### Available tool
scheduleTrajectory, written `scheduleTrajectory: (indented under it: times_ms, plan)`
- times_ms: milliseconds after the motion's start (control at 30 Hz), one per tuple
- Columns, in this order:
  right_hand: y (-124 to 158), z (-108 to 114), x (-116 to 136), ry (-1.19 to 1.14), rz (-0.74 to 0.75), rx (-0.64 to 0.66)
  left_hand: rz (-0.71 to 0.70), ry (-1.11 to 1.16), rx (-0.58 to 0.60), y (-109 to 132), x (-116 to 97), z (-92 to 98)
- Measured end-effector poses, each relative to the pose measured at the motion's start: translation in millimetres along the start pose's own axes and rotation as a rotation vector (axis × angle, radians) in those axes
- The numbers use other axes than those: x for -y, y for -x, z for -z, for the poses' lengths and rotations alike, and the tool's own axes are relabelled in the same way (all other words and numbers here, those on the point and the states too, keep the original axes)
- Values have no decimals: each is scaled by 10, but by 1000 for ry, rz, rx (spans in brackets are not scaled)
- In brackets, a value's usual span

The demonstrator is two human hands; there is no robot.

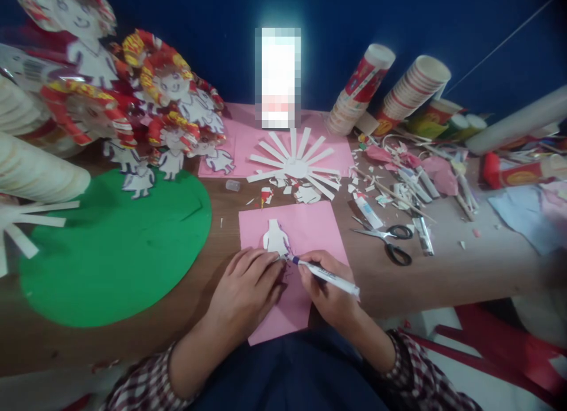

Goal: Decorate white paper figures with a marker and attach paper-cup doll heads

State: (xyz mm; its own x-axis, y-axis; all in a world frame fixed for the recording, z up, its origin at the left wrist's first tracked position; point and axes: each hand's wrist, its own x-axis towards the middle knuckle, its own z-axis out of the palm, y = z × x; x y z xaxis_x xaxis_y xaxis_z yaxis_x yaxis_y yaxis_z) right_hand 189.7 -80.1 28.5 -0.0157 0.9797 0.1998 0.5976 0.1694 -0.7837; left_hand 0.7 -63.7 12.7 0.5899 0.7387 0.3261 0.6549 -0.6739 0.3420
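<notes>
A white paper figure cutout [274, 238] lies on a pink sheet [312, 222] in front of me, with purple marks along its edge. My left hand [250, 284] rests flat over the sheet, its fingertips pressing on the lower part of the cutout. In my right hand [325, 281] is a white marker [330, 276], pinched between thumb and fingers. The marker's purple tip end touches or hovers just over the cutout's lower right edge; which of these I cannot tell.
Black scissors [392, 242] and a glue tube [368, 212] lie to the right among paper scraps. A green disc [119, 251] is at left, below decorated paper figures [172, 86]. Beyond the sheet are a strip-cut cup [296, 168] and stacked cups [414, 89].
</notes>
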Motion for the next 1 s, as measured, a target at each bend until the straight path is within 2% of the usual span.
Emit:
scheduleTrajectory:
  times_ms: [367,567,1000]
  plan:
    - [-20,9,34,22,9,4,3,-11,12,6,3,-1]
    - [-17,15,42,32,-48,36,-6,1,18,5,-1,14]
    - [-20,3,44,17,-34,-19,-1,1,17,10,5,3]
